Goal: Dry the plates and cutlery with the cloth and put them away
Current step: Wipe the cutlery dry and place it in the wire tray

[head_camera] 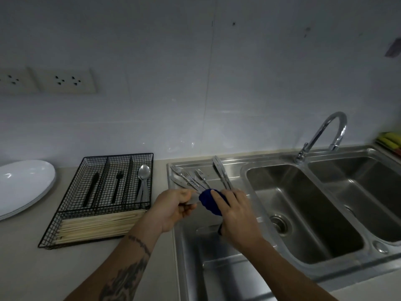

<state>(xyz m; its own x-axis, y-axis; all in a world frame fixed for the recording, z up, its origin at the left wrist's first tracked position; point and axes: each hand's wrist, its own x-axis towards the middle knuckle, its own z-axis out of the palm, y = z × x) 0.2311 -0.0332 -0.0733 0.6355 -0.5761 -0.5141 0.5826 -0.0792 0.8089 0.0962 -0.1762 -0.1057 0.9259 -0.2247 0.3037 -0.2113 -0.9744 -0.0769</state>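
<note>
No words, brand names, labels or numbers can be read anywhere here; the tattoo band on the left forearm may be script, but it is too blurred to make out

Two bare forearms, no sleeves. Left forearm: dark script-like band tattoo near wrist, larger dark patterned tattoo lower down. Right forearm: unmarked. Both hands bare, no rings, watch or gloves visible.
</note>
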